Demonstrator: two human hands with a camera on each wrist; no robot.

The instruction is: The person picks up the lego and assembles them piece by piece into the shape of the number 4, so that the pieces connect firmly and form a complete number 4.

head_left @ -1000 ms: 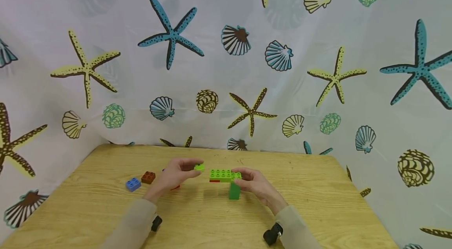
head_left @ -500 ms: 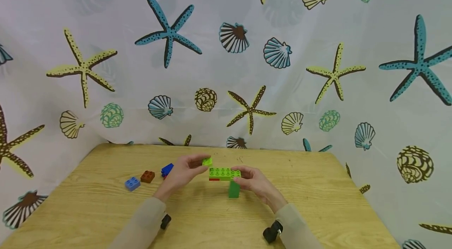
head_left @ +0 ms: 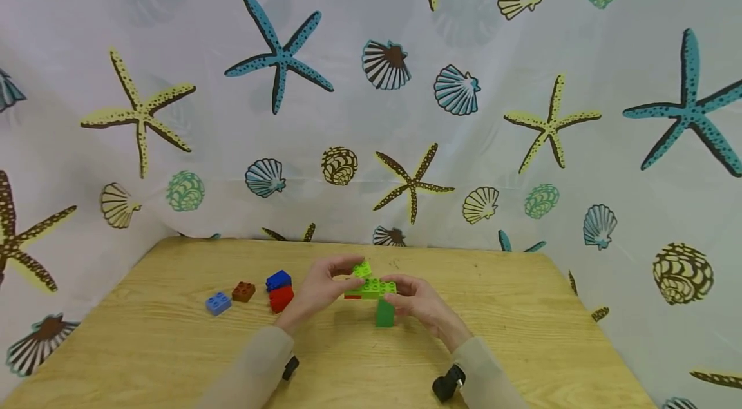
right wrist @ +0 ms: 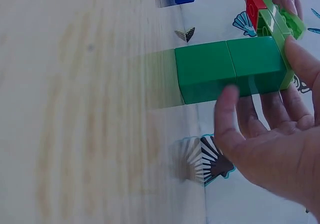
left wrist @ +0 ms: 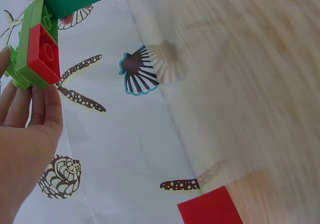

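Between thumb and fingers, my left hand (head_left: pixel 321 286) pinches a small lime green toy brick (head_left: pixel 362 268), which sits tilted right at the top of a long lime green brick (head_left: pixel 373 290). Under that long brick's left end a red brick (left wrist: pixel 44 59) is attached, its hollow underside facing down. Two dark green bricks (right wrist: pixel 230 69), stacked as a pillar, hold up the right end above the table. My right hand (head_left: pixel 426 304) grips that end, its thumb and fingers around the lime green brick and the pillar's top.
Left of my hands on the wooden table (head_left: pixel 464 344) lie a light blue brick (head_left: pixel 218 303), a brown brick (head_left: pixel 243 292), a dark blue piece (head_left: pixel 279 280) and a red brick (head_left: pixel 281 299). A patterned curtain (head_left: pixel 348 119) stands behind the table.
My left hand has moved right with the small lime green brick, from beside the long brick to its top. The right hand has stayed in place.
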